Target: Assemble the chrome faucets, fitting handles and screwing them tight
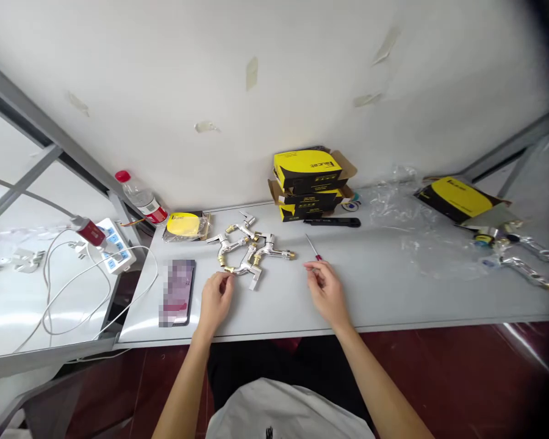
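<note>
My left hand (217, 297) rests on the grey table with its fingers curled together, just left of and below a group of chrome faucets (268, 247). Whether anything is inside its fingers is hidden. My right hand (326, 289) lies to the right, fingers curled loosely, beside the red handle of a small screwdriver (318, 256) whose shaft points up and left. The hand seems apart from the faucets, and what its fingers hold, if anything, is too small to tell. Several faucets with brass ends lie close together between the hands, toward the wall.
A phone (178, 292) lies at the left, with a bottle (143, 198) and small box (185, 225) behind. Stacked yellow-black boxes (308, 171) and a black cutter (336, 222) are at the back. Plastic wrap (421, 225), another box (457, 198) and chrome parts (526, 271) lie right.
</note>
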Demonstrator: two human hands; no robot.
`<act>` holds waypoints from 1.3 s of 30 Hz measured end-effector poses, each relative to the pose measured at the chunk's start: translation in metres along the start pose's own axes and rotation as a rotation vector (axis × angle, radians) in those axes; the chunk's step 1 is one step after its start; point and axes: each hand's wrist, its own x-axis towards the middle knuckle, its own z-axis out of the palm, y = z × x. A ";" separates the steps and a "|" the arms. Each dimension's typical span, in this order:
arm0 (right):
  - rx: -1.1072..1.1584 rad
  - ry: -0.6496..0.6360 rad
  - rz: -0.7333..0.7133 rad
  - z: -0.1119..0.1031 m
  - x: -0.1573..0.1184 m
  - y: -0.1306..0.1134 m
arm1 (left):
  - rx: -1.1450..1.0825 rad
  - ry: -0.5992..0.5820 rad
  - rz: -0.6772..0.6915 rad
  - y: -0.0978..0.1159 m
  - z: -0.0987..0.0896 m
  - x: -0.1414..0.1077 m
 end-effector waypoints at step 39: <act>-0.270 -0.216 -0.140 0.030 0.052 0.010 | 0.070 0.021 0.086 -0.003 0.000 -0.004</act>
